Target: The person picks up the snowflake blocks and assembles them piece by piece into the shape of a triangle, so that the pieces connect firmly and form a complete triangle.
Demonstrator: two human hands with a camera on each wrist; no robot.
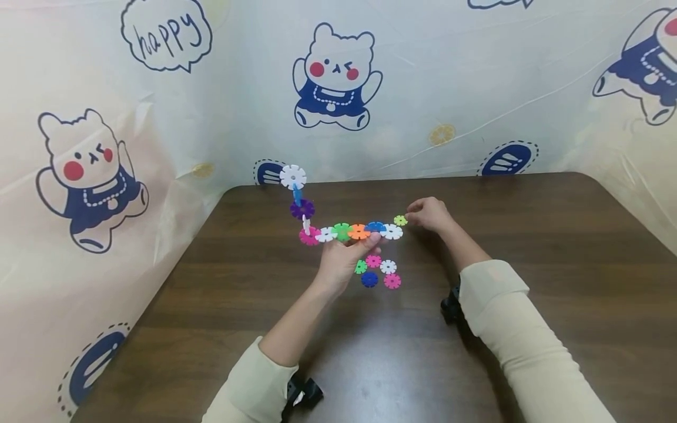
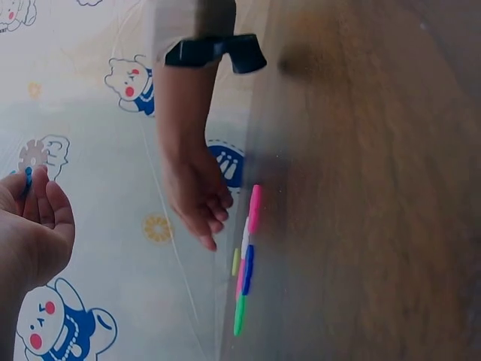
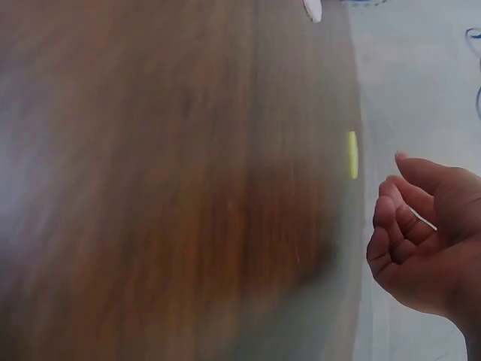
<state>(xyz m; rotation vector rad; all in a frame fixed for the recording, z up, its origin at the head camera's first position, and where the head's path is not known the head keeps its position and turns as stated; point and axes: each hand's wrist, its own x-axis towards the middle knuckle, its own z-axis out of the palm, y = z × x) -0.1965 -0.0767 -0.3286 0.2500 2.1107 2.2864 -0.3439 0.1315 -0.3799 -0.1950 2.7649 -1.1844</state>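
Note:
In the head view my left hand [image 1: 341, 264] grips a chain of notched plastic snowflake discs [image 1: 342, 232], thumb in front near its right end. The row runs pink, white, green, orange, blue and white; at its left a branch rises to a purple disc [image 1: 302, 209], a blue one and a white disc [image 1: 292, 177] on top. The left wrist view shows only a little of the held chain. My right hand [image 1: 431, 216] has its fingers loosely bent beside a yellow-green disc [image 1: 400, 220]. In the right wrist view a gap parts the fingertips from that disc [image 3: 352, 155].
On the brown table [image 1: 238, 282], just right of my left hand, lie several loose discs: green [image 1: 361, 267], pink [image 1: 392, 281], white [image 1: 388, 267] and blue [image 1: 369, 279]. A patterned curtain [image 1: 238, 100] hangs behind the table's back edge and along its left side.

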